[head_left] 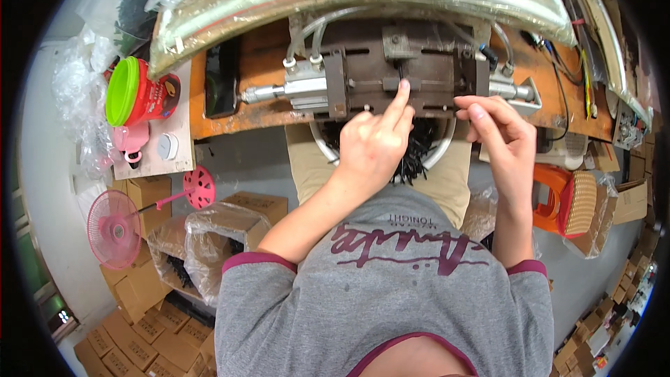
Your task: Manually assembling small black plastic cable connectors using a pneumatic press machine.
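The left hand (371,143), nearer, has its index fingertip at the dark block (391,84), which lies crosswise just ahead; whether it or the bent right hand (505,128) grips anything cannot be told.

Plate (370,66) beneath left grip (372,145): matt, worn metal
Cylinder (307,87) left of grip: smooth silvery metal
Worktop (262,63) around: scuffed wood
Tub (144,101), farther left: glossy plastic
Shirt (419,314) behind grip: matt cloth

There are two hands (373,143) (504,129), two silver cylinders (305,86) (508,89), one pink fan (114,229) and one green-rimmed red tub (148,101).
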The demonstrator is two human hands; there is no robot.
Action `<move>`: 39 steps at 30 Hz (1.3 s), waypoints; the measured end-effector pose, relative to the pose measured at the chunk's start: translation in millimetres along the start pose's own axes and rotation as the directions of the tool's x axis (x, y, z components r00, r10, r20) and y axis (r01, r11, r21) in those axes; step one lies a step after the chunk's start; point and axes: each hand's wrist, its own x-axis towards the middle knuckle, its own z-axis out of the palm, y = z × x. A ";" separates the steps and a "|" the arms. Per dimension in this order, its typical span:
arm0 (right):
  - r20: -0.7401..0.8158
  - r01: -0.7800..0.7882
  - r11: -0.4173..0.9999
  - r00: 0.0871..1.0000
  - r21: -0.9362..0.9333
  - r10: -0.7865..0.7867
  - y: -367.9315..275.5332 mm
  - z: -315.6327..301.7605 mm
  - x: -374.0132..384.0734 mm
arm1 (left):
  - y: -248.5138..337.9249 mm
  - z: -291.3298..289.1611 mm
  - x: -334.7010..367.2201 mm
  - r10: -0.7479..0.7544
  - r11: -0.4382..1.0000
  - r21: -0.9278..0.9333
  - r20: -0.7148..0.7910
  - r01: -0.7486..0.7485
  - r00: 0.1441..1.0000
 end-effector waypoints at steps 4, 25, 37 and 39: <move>-0.133 0.246 0.942 0.950 -0.228 -0.281 -39.7 -14.8 41.2 | -1.6 -0.5 0.8 0.022 0.999 -0.043 -0.011 -0.023 1.000; 0.816 0.796 -0.245 0.457 -0.553 -0.355 -64.7 37.0 266.8 | -3.5 -55.9 -27.5 0.133 0.909 -0.406 0.073 -0.092 0.988; 0.762 0.768 -0.066 0.614 -0.637 -0.205 -79.4 50.7 255.2 | -4.7 -52.1 -30.2 0.147 0.887 -0.446 0.031 -0.118 0.989; 0.757 0.755 -0.080 0.638 -0.651 -0.142 -82.6 56.5 253.2 | -4.1 -51.6 -31.3 0.148 0.885 -0.450 0.026 -0.121 0.989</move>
